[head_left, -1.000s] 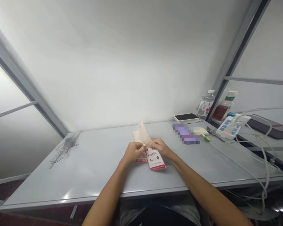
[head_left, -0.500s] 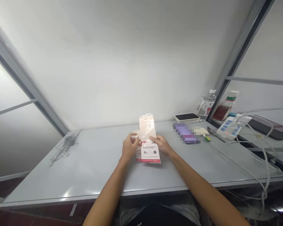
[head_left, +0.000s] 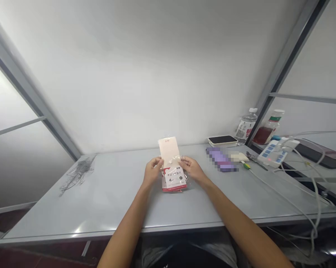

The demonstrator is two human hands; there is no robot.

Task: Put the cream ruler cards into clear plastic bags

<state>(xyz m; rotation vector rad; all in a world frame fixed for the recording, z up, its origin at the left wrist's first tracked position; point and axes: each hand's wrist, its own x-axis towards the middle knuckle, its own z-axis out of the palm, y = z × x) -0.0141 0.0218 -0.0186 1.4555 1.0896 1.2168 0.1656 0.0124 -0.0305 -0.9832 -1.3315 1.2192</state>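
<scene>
A ruler set package [head_left: 176,178] with a white, red-edged printed front is held up over the middle of the desk. Its pale pink upper part [head_left: 168,146] rises above the hands, and crinkled clear plastic shows across the middle and right side. My left hand [head_left: 152,171] is closed, pinching the package's left edge between thumb and fingers. On the other side, my right hand [head_left: 193,169] pinches the clear plastic near the upper right. Behind the front, another red-edged layer peeks out at lower left; the rest of it is hidden.
The grey desk [head_left: 112,186] meets a white wall. Crumpled dark clear plastic [head_left: 78,173] lies left. On the right are a phone [head_left: 222,140], a purple blurred item [head_left: 221,159], a water bottle [head_left: 246,126], a jar [head_left: 268,128], and a power strip [head_left: 278,152] with loose white cables.
The package's top has shifted left and the printed front sits slightly higher. Crinkled clear plastic now shows across its middle. My right hand has moved up a little, to the plastic's edge.
</scene>
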